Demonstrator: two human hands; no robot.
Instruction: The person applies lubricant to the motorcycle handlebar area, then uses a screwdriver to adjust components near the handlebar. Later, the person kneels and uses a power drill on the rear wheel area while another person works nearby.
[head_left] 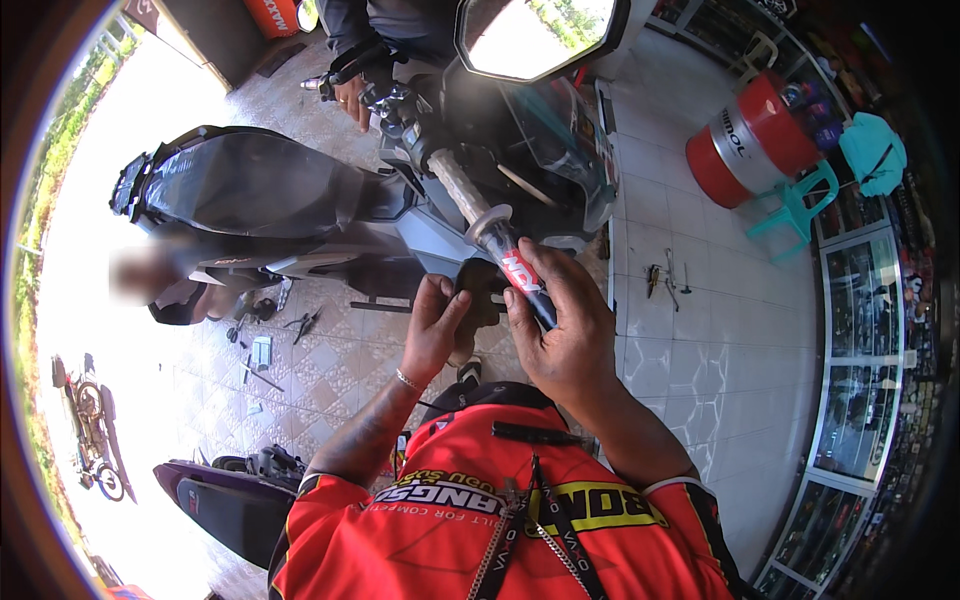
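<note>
My right hand (570, 325) is closed around a black and red handlebar grip (507, 255) with a pale flange at its upper end. The grip lines up with the bare, dull end of the handlebar (457, 182) and meets it at the flange. How far the bar reaches inside the grip is hidden. Left of the grip, my left hand (434, 325) is held up with curled fingers and the thumb pressed against them. Whatever it may pinch cannot be made out. Both hands are beside the scooter (270, 185), which has a dark seat and grey side panels.
Another person's hand (352, 100) rests by the far handlebar, and a mirror (535, 35) rises above. Pliers (304, 322) and other tools lie on the tiles. At right stand a red drum (750, 140), a turquoise chair (800, 215) and glass display cases (855, 360).
</note>
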